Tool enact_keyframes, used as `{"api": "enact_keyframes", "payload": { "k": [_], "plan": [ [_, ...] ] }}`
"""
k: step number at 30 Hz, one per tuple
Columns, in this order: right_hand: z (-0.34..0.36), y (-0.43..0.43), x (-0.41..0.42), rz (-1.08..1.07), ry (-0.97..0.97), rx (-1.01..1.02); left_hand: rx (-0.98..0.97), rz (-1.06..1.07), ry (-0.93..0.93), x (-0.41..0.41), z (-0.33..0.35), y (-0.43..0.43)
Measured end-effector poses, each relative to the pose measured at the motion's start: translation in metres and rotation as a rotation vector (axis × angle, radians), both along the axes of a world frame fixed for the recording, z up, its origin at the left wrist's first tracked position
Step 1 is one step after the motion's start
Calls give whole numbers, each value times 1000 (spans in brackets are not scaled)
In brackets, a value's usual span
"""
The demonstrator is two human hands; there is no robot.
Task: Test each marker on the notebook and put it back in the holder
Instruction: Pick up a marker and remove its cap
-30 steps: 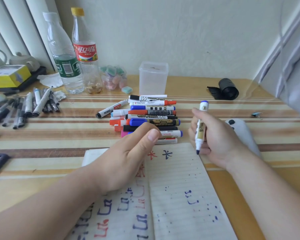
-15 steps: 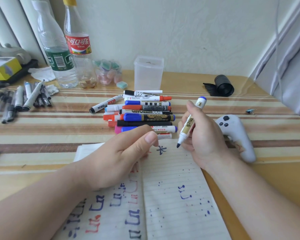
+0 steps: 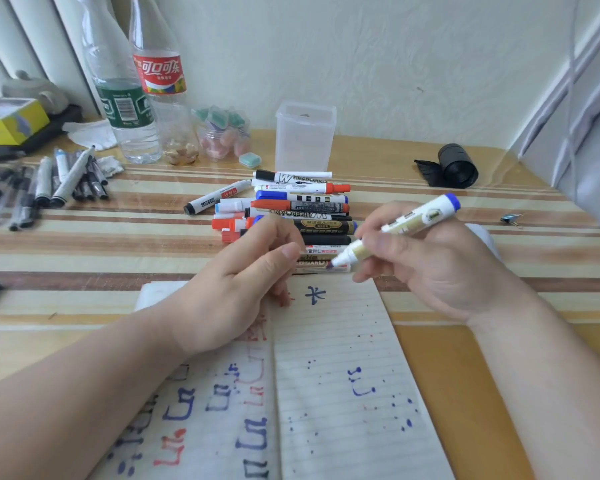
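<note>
Right hand [image 3: 440, 271] pinches the marker [image 3: 417, 217], tip toward nine o'clock; aim squarely at the curled left hand [image 3: 236, 289], whose hold I cannot tell.

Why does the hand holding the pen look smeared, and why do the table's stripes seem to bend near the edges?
Head view: the right hand and its marker are smeared by motion blur, while the notebook writing reads sharper. Head view: the wide-angle lens bows the table stripes and softens the loose pens at the left edge; light is soft, shadows faint.
</note>
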State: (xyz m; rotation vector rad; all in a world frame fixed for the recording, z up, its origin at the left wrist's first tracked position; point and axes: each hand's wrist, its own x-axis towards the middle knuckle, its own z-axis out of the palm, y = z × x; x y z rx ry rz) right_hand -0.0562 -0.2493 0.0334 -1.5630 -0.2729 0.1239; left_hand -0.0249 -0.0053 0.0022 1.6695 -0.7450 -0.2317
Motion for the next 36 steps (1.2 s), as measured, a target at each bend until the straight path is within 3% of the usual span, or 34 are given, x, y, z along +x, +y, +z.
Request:
{"api": "enact_keyframes", "payload": {
  "k": [3, 8, 11, 17, 25, 36],
  "plan": [
    [-7, 2, -2, 43, 49, -119, 23, 13, 12, 3, -1, 1],
    [-2, 9, -1, -135, 148, -244, 230, 34, -84, 3, -3, 0],
    [12, 6, -2, -249, 202, -227, 264, 31, -135, -1, -3, 0],
    [29, 12, 1, -168, 228, -233, 339, 72, -234, -2, -2, -4],
    [-16, -4, 0, -197, 143, -165, 316, 87, -201, 2, -5, -4],
    [-28, -4, 10, -171, 22, -259, 268, 73, -190, 1, -9, -7]
  ]
}}
